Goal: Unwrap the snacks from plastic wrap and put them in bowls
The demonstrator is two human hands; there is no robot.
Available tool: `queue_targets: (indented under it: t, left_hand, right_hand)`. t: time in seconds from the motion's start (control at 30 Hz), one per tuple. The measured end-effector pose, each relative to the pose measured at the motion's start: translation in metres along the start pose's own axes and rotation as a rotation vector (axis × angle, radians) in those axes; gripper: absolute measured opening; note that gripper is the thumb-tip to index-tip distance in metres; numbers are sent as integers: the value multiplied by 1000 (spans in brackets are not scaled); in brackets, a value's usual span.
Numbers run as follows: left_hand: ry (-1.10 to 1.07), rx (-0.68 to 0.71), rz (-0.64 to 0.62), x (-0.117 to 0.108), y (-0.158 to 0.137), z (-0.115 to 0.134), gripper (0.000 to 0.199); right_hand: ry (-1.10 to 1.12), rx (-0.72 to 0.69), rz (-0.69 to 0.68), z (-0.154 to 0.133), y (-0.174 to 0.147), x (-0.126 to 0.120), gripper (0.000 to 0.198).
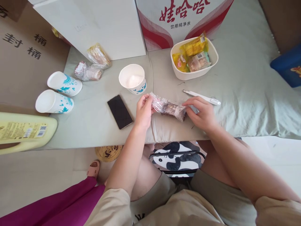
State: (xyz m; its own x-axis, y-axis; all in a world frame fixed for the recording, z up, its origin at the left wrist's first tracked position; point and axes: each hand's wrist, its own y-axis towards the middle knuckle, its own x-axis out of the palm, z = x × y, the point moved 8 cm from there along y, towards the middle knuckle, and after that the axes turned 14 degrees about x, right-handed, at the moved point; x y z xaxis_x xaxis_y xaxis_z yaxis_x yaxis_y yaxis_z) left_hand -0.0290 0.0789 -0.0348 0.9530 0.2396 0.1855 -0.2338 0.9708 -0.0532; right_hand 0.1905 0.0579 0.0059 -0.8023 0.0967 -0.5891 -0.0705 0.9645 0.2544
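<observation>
A plastic-wrapped snack packet [173, 110], brown with clear crinkled film round it, lies crosswise between my hands near the front edge of the table. My left hand [144, 110] pinches its left end, where the film bunches up. At the other end, the fingertips of my right hand [199, 112] are closed on the film. Just behind my right hand rests a white utility knife [202, 97]. A paper cup [133, 79] with something white inside stands behind my left hand, and a black phone [120, 111] lies to the left.
A white bin [194, 74] holds yellow and clear snack packs. Two paper cups [58, 97] lie tipped at left, near wrapped snacks [90, 71] and a yellow jug [25, 130]. Boxes [94, 25] line the back. A blue container [288, 67] is at right. Another person's leg [58, 202] shows below.
</observation>
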Motion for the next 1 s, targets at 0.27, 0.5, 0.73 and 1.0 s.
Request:
queue_targets:
  t: [0.27,0.5,0.73,1.0]
  left_hand:
    - [347,171,-34,-26,19,-15,19]
    - [832,672,-122,-6,5,30,33]
    - [904,520,-287,4,7,25,14]
    - [896,920,-223,11,-12,64,13]
  right_hand:
    - [13,482,251,50,4,-37,22]
    - [32,307,102,28,3,-23,43]
    - [-259,253,120,34,8,-22,29]
    - [-265,86,210,6,3,-34,18]
